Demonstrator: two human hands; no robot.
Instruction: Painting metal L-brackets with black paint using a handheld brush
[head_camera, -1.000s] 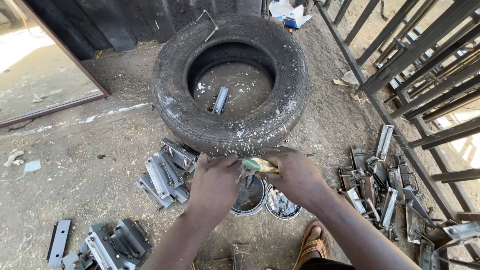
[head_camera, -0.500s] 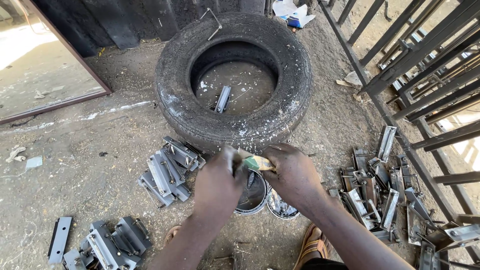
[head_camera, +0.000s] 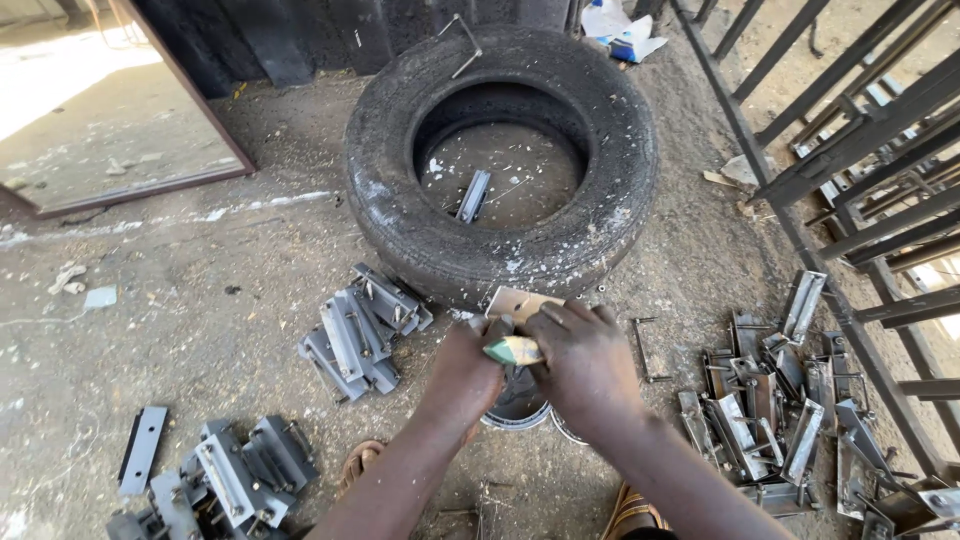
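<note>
My left hand (head_camera: 463, 372) and my right hand (head_camera: 585, 362) meet just in front of an old black tyre (head_camera: 500, 150) lying flat on the dirt. Together they grip a small flat metal piece (head_camera: 517, 302) whose top edge sticks out above my fingers. My right hand also holds a brush handle (head_camera: 512, 350), green and yellowish, pressed against that piece. Right under my hands stand two small round tins (head_camera: 520, 408), mostly hidden. One grey metal bracket (head_camera: 473, 196) lies inside the tyre's hole.
Piles of grey metal brackets lie to the left (head_camera: 362, 328), at the lower left (head_camera: 215, 475) and at the right (head_camera: 775, 400). A dark metal gate frame (head_camera: 860, 150) runs along the right side. My sandalled feet (head_camera: 358, 462) show at the bottom.
Both hands have shifted slightly right and closer together over the tins, still holding the metal piece and brush. The view has tilted a little.
</note>
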